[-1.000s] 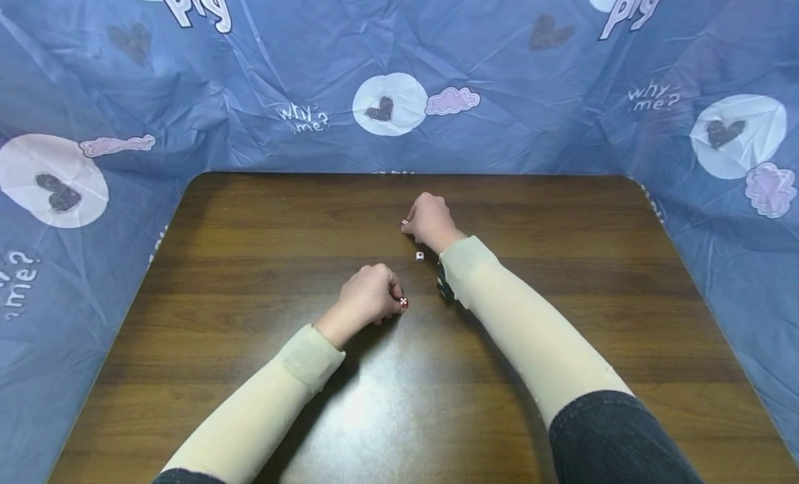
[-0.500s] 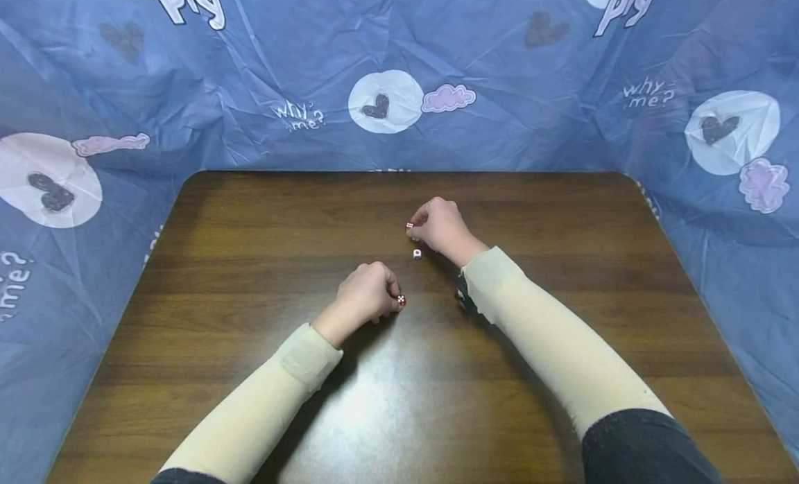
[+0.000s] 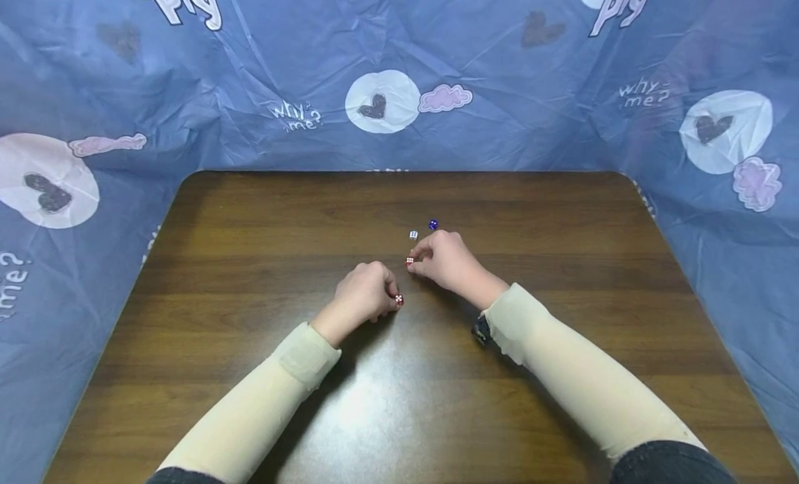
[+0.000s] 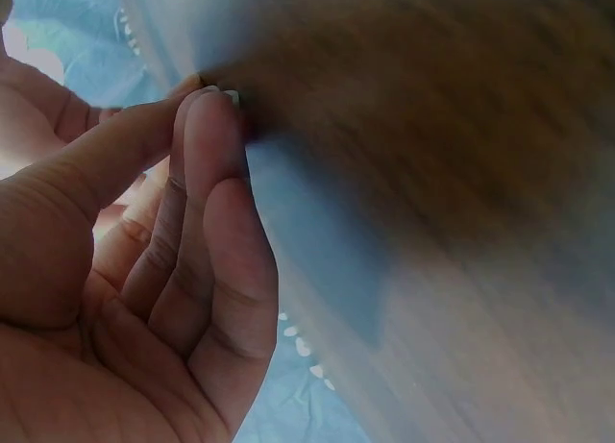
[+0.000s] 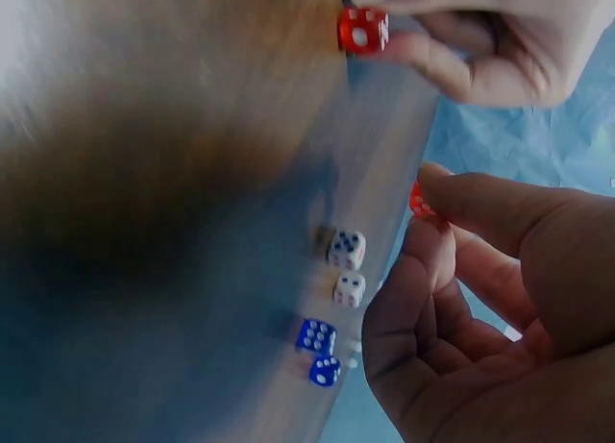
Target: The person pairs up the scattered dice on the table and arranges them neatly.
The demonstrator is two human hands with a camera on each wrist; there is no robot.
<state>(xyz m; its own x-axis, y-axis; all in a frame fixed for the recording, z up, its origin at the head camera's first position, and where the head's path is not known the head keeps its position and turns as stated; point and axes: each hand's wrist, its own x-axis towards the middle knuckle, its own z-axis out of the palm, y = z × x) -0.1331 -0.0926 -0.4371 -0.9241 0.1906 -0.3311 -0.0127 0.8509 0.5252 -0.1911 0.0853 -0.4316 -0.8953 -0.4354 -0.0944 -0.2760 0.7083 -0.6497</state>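
Near the table's middle, my left hand (image 3: 365, 293) pinches a red die (image 3: 399, 299) between thumb and fingertips. Slightly farther off and to the right, my right hand (image 3: 449, 265) pinches a second red die (image 3: 409, 261). Both red dice show in the right wrist view, the left hand's die (image 5: 363, 32) at the top and the right hand's (image 5: 421, 201) partly covered by fingertips. Two white dice (image 5: 347, 250) and two blue dice (image 5: 316, 335) rest on the table there. From the head, one white die (image 3: 413, 234) and one blue die (image 3: 433, 224) are plain beyond the right hand. In the left wrist view the die is mostly hidden.
A brown wooden table (image 3: 250, 213) spreads under both arms, its far edge meeting a blue printed cloth (image 3: 518, 130) that hangs at the back and sides. A small black device (image 3: 480, 329) sits at the right wrist.
My right hand has come back toward me with its red die, nearer the left hand. A white die and a blue die behind it are now uncovered. The left hand has barely moved.
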